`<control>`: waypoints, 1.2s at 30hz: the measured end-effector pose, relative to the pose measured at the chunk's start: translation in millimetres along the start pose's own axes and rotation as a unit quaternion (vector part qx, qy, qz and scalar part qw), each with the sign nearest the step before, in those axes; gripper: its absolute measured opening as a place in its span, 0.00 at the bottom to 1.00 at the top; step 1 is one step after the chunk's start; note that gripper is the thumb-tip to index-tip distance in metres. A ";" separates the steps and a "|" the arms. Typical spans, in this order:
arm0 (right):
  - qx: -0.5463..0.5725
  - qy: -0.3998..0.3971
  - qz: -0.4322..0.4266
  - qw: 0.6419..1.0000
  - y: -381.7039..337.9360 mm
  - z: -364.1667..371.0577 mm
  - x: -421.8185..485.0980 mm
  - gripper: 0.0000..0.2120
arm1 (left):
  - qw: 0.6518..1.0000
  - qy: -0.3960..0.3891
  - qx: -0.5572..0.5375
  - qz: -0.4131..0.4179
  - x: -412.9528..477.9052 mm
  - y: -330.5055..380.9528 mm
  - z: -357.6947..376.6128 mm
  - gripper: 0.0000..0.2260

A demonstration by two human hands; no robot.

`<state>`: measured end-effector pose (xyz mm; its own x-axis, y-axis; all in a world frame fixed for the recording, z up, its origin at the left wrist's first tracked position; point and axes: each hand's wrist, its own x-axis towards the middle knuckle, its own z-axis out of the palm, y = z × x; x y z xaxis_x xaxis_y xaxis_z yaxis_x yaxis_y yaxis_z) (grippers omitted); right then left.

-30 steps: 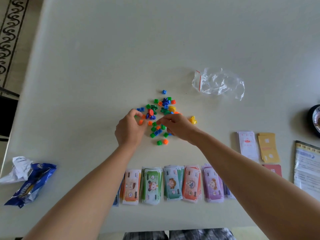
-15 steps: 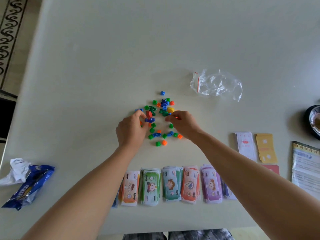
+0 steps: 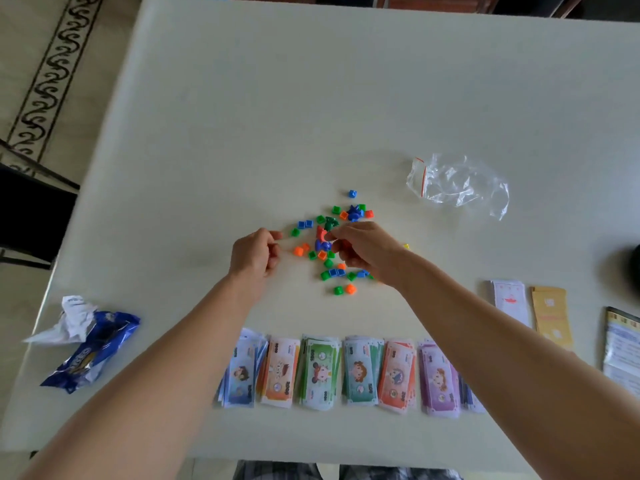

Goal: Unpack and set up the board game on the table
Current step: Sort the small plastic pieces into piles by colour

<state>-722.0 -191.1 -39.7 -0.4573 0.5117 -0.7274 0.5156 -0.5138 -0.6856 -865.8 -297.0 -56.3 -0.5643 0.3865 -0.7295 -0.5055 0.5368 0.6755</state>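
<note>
The plastic pieces [image 3: 322, 255] are scattered at the middle of the table [image 3: 242, 133], on the far side of the paper money [image 3: 346, 372]. One piece seems to be pinched by the right hand [image 3: 369, 252]. The left hand [image 3: 256, 258] is curled, and whether it holds anything cannot be told. Pieces are best lifted singly and grouped by colour.

Blue snack wrapper [image 3: 93, 355] is lying crumpled near the left edge of the worktop [image 3: 311, 98], with a wad of white paper [image 3: 71, 318] touching its far end. A dark chair [image 3: 31, 216] is standing left of the worktop on pale flooring [image 3: 45, 74] with a black scroll border. A dark round object [image 3: 634, 268] is poking in at the right edge, too cropped to identify.
</note>
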 end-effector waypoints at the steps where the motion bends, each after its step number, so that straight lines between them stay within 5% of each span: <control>1: -0.021 -0.006 -0.002 1.000 -3.0 11.3 0.9 0.10 | 1.000 -0.003 0.008 -0.004 4.0 -0.4 -7.6 0.10; 6: -0.089 -0.009 -0.028 0.996 -18.3 75.1 16.2 0.12 | 0.976 0.005 0.195 0.098 30.0 0.1 -57.7 0.14; 11: -0.158 0.024 -0.071 0.985 -27.6 159.8 43.8 0.13 | 0.875 0.019 0.419 0.244 61.4 17.2 -128.2 0.10; 20: -0.310 0.193 -0.222 0.904 -29.2 247.0 97.8 0.10 | 0.726 -0.001 0.501 0.471 107.4 22.3 -170.6 0.05; 29: -0.305 0.273 -0.346 0.844 -1.2 262.0 102.7 0.15 | 0.696 0.012 0.465 0.547 130.8 8.5 -177.2 0.11; 36: -0.292 0.262 -0.381 0.837 7.0 263.0 97.2 0.22 | 0.723 -0.057 0.418 0.547 134.6 4.4 -186.9 0.14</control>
<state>-953.4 -326.0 -122.8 -0.5132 0.8481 0.1319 0.5551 0.4452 -0.7026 -1066.0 -382.8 -131.4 -0.2473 0.9564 0.1551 0.8005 0.1115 0.5889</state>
